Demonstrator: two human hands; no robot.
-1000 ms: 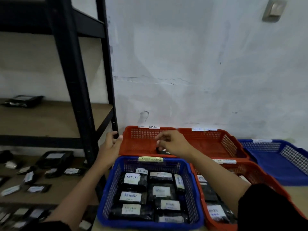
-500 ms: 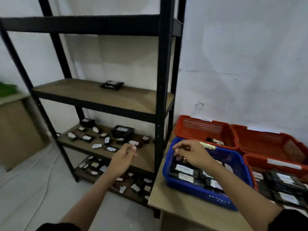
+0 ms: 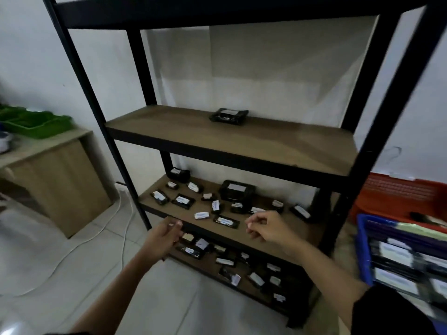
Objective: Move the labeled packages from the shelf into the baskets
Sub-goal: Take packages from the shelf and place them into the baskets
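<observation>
A black metal shelf (image 3: 232,146) with brown boards stands in front of me. One black package (image 3: 228,116) lies alone on the upper board. Several small black packages with white labels (image 3: 226,221) are scattered on the middle board, and several more (image 3: 256,278) lie on the bottom board. My left hand (image 3: 164,235) hovers at the front edge of the middle board, fingers loosely curled, holding nothing. My right hand (image 3: 264,226) hangs over the same board with relaxed, empty fingers. At the right edge sit a blue basket (image 3: 362,240) full of labeled packages and an orange basket (image 3: 396,197) behind it.
A wooden cabinet (image 3: 55,180) with green trays (image 3: 33,122) on top stands at the left. A white cable (image 3: 79,240) runs over the tiled floor. The shelf's black right post (image 3: 377,131) stands between the shelf boards and the baskets.
My view has swung left from the baskets to the shelf. Both hands have moved away from the baskets and now hover in front of the middle board, empty.
</observation>
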